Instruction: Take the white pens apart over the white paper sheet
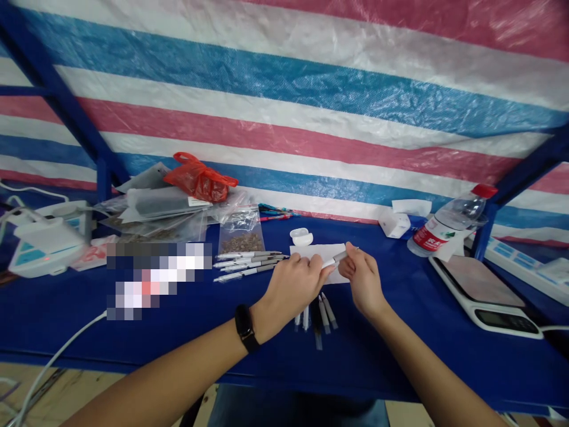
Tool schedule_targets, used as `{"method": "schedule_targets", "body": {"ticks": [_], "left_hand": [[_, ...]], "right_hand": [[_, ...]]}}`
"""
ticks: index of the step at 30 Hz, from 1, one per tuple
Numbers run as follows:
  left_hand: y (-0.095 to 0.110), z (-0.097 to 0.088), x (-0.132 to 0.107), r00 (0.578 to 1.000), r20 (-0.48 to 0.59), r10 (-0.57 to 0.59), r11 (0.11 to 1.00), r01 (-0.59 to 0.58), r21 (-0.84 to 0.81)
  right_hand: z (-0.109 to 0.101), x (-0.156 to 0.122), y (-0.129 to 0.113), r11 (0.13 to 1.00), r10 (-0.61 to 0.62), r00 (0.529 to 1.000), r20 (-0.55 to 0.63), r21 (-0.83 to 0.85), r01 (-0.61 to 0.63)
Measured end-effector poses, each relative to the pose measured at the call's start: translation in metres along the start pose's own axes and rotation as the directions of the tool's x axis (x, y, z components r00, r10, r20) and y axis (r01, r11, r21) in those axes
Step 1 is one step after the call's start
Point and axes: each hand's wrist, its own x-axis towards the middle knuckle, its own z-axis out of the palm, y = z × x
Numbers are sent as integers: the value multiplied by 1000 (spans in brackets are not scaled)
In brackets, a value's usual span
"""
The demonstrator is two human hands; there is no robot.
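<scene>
My left hand (296, 281) and my right hand (362, 276) meet over the blue table (178, 332), both closed on one grey and white pen (334, 258) held between them. The left fingers pinch its white end, the right fingers grip its grey end. A black band sits on my left wrist. Below the hands lie several loose pen parts (317, 317). To the left of my left hand lies a row of several assembled pens (249, 262). A white sheet of paper (317, 252) lies under and behind the hands.
A zip bag of small brown bits (242, 237), stacked plastic bags (160, 204) and a red bag (200, 181) sit at back left. A water bottle (448, 228), a digital scale (486, 293), white power strips (47, 243) and a cable (57, 359) are around.
</scene>
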Motion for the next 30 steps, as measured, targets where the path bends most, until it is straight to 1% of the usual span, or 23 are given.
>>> {"method": "schedule_targets", "body": {"ticks": [2, 3, 4, 6, 7, 8, 9, 10, 12, 15, 16, 18, 20, 22, 26, 30], "left_hand": [[2, -1, 1, 997, 55, -45, 986, 53, -158], [1, -2, 2, 995, 82, -56, 960, 77, -270], [-1, -3, 3, 992, 107, -60, 913, 98, -396], [-7, -5, 4, 987, 151, -45, 765, 131, -630], [-10, -6, 5, 986, 162, -39, 690, 144, -709], [-14, -6, 5, 985, 168, -37, 636, 153, -757], [-17, -6, 6, 985, 167, -40, 613, 157, -775], [-19, -6, 6, 986, 161, -43, 621, 152, -769], [-22, -4, 5, 991, 126, -43, 708, 119, -696], [-22, -1, 5, 998, 67, -4, 877, 35, -479], [-21, 1, 5, 999, 53, 12, 918, 10, -397], [-19, 3, 4, 998, 40, 38, 963, -25, -269], [-17, 5, 3, 998, 36, 58, 974, -49, -220], [-14, 5, 2, 997, 34, 65, 972, -56, -229], [-12, 2, 2, 997, 43, 70, 960, -55, -275], [-14, 1, 2, 991, 103, 85, 919, -38, -392]], "right_hand": [[0, 0, 2, 1000, -12, 999, 48, 23, 11], [-1, -1, 2, 999, -37, 997, 73, 27, 35], [-2, -1, 1, 997, -71, 993, 94, 27, 69], [-4, -2, -3, 990, -137, 982, 131, 3, 138], [-6, -3, -5, 986, -159, 976, 149, -17, 163], [-7, -2, -7, 983, -170, 971, 168, -38, 179], [-9, -2, -9, 981, -174, 968, 184, -57, 187], [-10, -1, -10, 980, -171, 966, 193, -71, 188], [-10, 1, -11, 981, -155, 972, 178, -89, 173], [-8, 2, -10, 984, -124, 988, 97, -119, 136], [-7, 2, -10, 986, -112, 991, 74, -113, 120], [-6, 1, -10, 993, -91, 994, 52, -74, 95], [-7, 1, -11, 995, -85, 995, 50, -39, 87], [-8, 1, -12, 995, -96, 994, 44, -30, 97], [-11, 1, -12, 991, -130, 990, 49, -37, 132], [-12, -1, -10, 988, -153, 985, 77, 2, 154]]}}
